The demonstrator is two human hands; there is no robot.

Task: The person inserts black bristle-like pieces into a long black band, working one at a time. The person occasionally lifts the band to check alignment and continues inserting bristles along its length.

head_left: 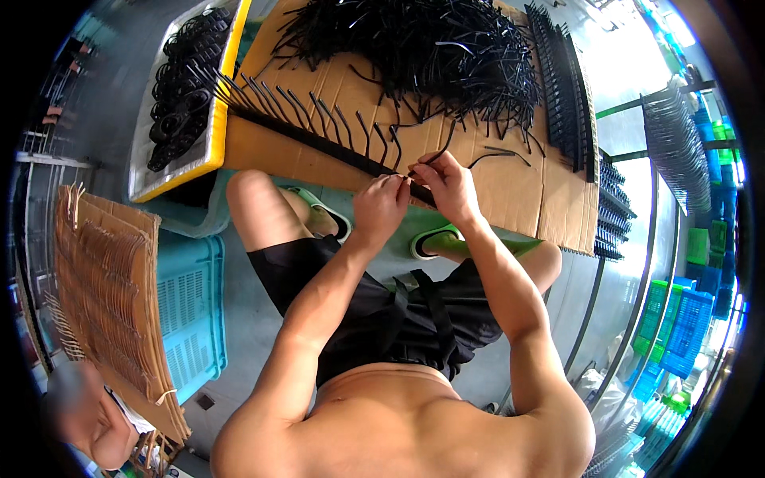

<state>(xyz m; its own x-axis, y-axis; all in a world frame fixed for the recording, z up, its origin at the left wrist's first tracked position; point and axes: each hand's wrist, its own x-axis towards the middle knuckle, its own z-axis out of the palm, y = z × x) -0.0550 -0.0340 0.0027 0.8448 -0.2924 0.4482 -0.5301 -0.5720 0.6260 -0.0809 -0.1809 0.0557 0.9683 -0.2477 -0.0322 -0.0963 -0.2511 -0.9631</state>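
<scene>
On the front edge of the cardboard lies a long black bar [307, 142], with a row of thin bent black strips standing up from it. My right hand [448, 190] is closed, pinching one loose thin black strip [451, 132] whose bent end sticks up past the fingers. Beside it, my left hand [381, 209] is closed too, thumb and fingertips pinched together over the bar close to the right fingertips. What lies between the left fingertips is hidden. Behind the hands spreads a large pile of similar black strips [422, 48].
Cardboard [510, 195] covers the work surface. Filled black racks [562, 95] line its right side. To the left stands a white-and-yellow box [219, 131] of black looped pieces, above a turquoise crate [191, 311]. A cardboard panel [103, 295] holds brown strips; another person [92, 414] sits beyond.
</scene>
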